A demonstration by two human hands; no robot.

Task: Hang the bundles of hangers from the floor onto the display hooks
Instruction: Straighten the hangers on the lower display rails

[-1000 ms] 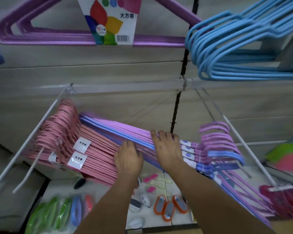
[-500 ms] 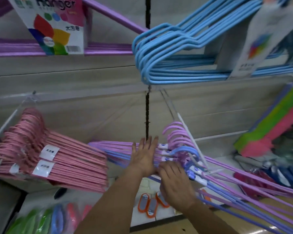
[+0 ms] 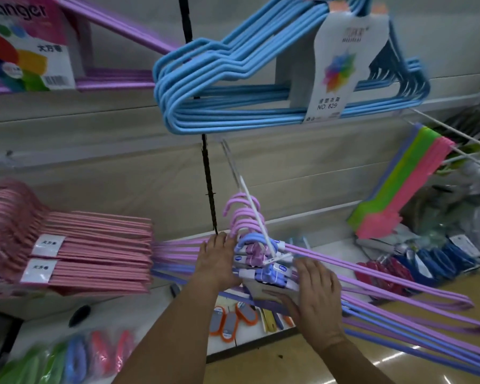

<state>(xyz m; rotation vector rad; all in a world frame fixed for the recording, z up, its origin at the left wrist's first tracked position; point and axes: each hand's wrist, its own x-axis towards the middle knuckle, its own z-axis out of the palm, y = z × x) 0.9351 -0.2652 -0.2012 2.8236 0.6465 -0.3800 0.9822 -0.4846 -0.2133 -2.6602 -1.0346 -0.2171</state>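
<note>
Both hands work at the neck end of the purple and blue plastic hanger bundles (image 3: 261, 261), which hang low on the white wire display hook (image 3: 250, 206), hook ends stacked along the wire, long arms fanning right toward the floor (image 3: 399, 339). Step in hand looks like seating the front blue bundle fully on the hook and squaring the stack. To do it well: push the necks back along the wire evenly, keep the curved tops all over the wire, don't snag the white paper bands. Left hand (image 3: 219, 261) lies flat and open, fingers spread, palm pressing the left side of the necks, not closed on anything. Right hand (image 3: 313, 297) is open too, fingers loosely curved against the underside and right side of the front bundle, touching, more supporting than clamping. Pink plastic hanger bundles (image 3: 89, 256) hang well apart at left; light-blue plastic hangers (image 3: 233, 92) hang above.
</note>
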